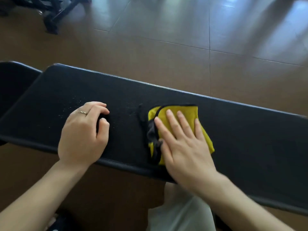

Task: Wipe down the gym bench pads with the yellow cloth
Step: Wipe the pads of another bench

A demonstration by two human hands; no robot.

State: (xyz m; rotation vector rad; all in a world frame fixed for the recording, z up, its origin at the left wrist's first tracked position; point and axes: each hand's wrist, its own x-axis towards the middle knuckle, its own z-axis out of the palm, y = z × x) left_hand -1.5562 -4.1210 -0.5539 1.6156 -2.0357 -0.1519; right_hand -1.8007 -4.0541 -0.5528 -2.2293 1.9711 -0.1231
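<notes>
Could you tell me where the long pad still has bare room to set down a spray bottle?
The long pad is bare right of the yellow cloth. A narrower strip lies between the left hand and the cloth. Droplets dot the left end; the right hand covers the cloth.

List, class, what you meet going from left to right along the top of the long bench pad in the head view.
Water droplets → left hand, curled, wearing a ring → yellow cloth with the right hand flat on it → bare bench pad.

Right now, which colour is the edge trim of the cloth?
Black trim on the yellow cloth, seen best in the head view along its far edge.
</notes>
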